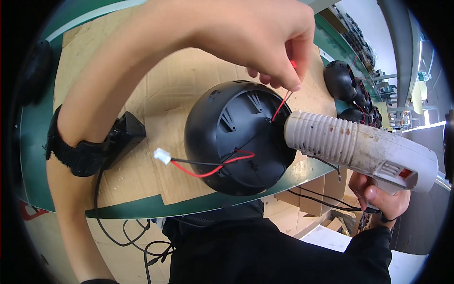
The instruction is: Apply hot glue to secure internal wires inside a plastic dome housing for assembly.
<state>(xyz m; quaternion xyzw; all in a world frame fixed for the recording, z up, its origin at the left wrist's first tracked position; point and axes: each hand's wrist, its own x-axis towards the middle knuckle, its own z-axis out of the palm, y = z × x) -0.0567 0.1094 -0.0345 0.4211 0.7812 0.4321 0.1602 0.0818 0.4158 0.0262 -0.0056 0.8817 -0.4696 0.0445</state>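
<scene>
A round black plastic shell, its hollow side facing up, lies on a cardboard sheet. My left hand reaches over its far side, thumb and fingers pinched on thin red wires that run down inside the shell. A small red piece shows between the fingers. My right hand grips the handle of a grimy white heat gun. Its ribbed barrel points left, with its front end over the shell's right rim. From the shell, a red and black lead with a white connector hangs out to the left.
A black box-like device is strapped to my left forearm, trailing a black cable. More black shells with red wires stand at the right. A dark rounded object sits far left. Cardboard boxes are below the green table's edge.
</scene>
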